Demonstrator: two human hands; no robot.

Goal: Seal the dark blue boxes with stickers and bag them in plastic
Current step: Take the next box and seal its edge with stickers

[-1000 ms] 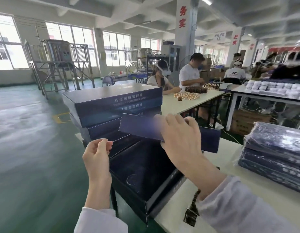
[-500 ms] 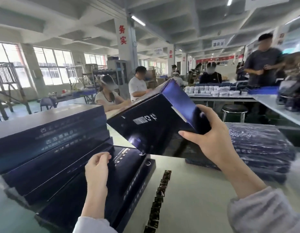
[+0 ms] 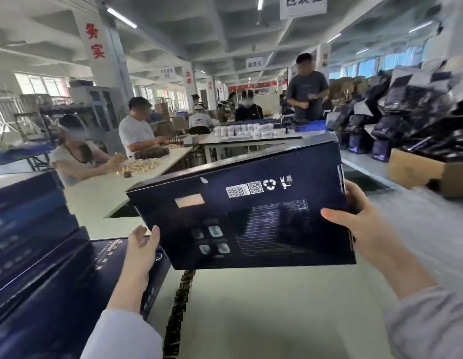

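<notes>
Pre-seal step: right hand (image 3: 354, 218) pinches the dark blue box (image 3: 251, 216) by its right edge, tilted over the table (image 3: 277, 307), left hand (image 3: 142, 250) fingers loosely spread, empty, beside its corner; next probably peel from the sticker strip (image 3: 178, 307).

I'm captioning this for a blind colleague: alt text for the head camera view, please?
A right hand grips the right end of a dark blue box, held above a pale table with its barcode side facing the camera; the left hand is open at its lower left corner. More boxes are stacked at left.
</notes>
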